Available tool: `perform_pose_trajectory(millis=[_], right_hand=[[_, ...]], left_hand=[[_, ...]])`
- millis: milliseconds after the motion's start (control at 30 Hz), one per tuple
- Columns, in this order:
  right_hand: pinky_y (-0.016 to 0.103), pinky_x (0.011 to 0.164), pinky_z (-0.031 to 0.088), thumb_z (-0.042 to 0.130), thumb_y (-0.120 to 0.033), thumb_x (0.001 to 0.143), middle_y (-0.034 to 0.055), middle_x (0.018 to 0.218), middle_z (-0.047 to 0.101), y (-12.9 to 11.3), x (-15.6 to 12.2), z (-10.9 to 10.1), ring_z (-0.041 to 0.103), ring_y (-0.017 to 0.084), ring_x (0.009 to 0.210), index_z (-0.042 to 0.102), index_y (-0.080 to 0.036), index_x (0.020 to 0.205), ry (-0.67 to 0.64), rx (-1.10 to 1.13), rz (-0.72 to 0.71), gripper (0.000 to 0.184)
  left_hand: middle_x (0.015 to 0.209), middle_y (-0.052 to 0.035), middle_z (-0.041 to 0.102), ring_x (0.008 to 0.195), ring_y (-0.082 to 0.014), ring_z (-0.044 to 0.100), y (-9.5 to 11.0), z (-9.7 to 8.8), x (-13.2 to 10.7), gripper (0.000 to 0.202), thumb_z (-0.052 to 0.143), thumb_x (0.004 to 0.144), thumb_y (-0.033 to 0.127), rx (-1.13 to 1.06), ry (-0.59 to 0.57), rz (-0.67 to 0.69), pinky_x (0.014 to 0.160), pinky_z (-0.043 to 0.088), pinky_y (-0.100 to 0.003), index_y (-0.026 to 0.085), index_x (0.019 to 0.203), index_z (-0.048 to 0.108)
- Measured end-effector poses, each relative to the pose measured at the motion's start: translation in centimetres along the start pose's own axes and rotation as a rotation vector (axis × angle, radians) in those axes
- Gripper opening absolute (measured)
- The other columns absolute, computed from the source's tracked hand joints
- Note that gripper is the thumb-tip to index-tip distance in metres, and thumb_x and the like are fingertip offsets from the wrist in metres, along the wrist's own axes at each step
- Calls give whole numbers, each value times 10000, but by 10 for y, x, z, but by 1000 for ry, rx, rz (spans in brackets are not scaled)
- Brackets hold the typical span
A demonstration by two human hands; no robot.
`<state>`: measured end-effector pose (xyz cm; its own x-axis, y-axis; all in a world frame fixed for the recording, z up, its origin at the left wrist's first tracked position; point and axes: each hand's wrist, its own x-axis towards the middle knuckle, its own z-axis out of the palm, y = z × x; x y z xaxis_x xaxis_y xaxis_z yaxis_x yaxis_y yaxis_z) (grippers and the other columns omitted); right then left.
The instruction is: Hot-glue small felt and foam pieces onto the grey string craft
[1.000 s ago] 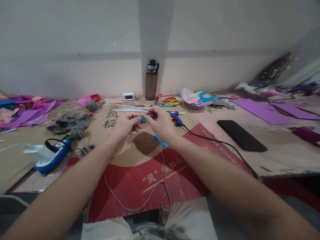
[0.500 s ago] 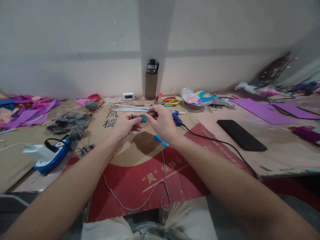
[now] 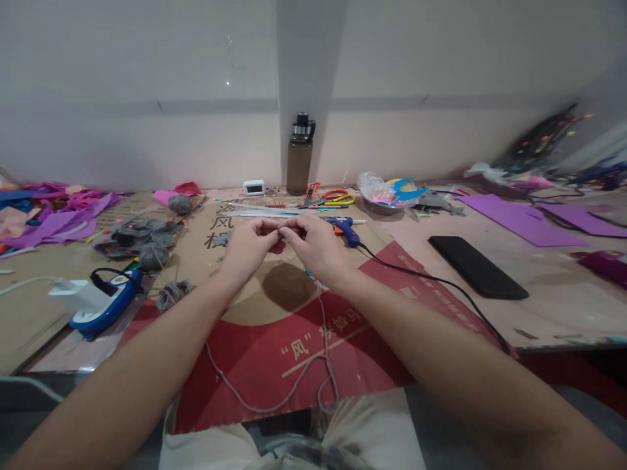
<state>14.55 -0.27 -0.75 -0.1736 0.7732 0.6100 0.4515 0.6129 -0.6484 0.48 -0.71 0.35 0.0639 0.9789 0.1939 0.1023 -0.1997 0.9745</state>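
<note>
1. Two bare hands meet on the near side of the brown bottle point(image 3: 299, 166), over a printed cardboard sheet point(image 3: 240, 369); the bottle is the landmark for every place below.
2. The left hand point(image 3: 251, 247), nearer than the bottle and to its left, has thumb and fingers closed in a pinch, its tips against those of the other hand.
3. The right hand point(image 3: 317, 247), nearer than the bottle and slightly to its right, is curled into the same sort of pinch.
4. Between the fingertips, on the near side of the bottle and a little left of it, shows a small dark piece point(image 3: 283, 239); most of it is covered, so its shape cannot be told.
5. Just right of the bottle and nearer lies a blue glue gun point(image 3: 349, 231), partly behind the right hand, its black cable trailing toward the near right.
6. Well to the near side of the bottle, a grey cord point(image 3: 260, 410) loops across the cardboard's red part.
7. Left of the bottle and nearer are grey yarn point(image 3: 153, 257) and a blue-and-white power strip point(image 3: 106, 303); a small white clock point(image 3: 253, 188) stands near its left side.
8. Far right of the bottle and nearer lies a black phone point(image 3: 477, 266).
</note>
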Motion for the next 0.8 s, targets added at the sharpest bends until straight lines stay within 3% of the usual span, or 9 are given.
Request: perform_pose_trajectory(millis=[233,400,600,800], right_hand=[[322,800,427,522,-196,862,49,893,629,4,-3,3,558,174,877,680,-213,984,-16,3,-98,201],[307,740,425,502,-191,876,37,823,577,5,-3,4,543,165,819,701,-234,987,-16,14,-81,231],[309,735,421,488,-194,887,35,800,546,4,-3,1,530,162,798,706,-226,960,-16,32,-73,232],[316,774,431,520,-199,856,51,893,607,6,-4,3,550,166,833,637,-183,964,22,62,-66,160]], left_hand=[[706,-37,658,580,-90,597,2,-3,3,117,668,692,130,-243,27,-67,619,508,-238,106,805,646],[653,-30,638,556,-83,589,3,-5,4,73,621,728,118,-323,25,-107,590,495,-213,106,799,635],[615,-29,623,535,-89,585,-2,-9,7,66,623,754,158,-370,9,-128,555,498,-208,103,791,629],[627,-27,627,539,-81,586,1,-7,6,32,622,761,133,-346,24,-142,557,502,-199,103,772,621]])
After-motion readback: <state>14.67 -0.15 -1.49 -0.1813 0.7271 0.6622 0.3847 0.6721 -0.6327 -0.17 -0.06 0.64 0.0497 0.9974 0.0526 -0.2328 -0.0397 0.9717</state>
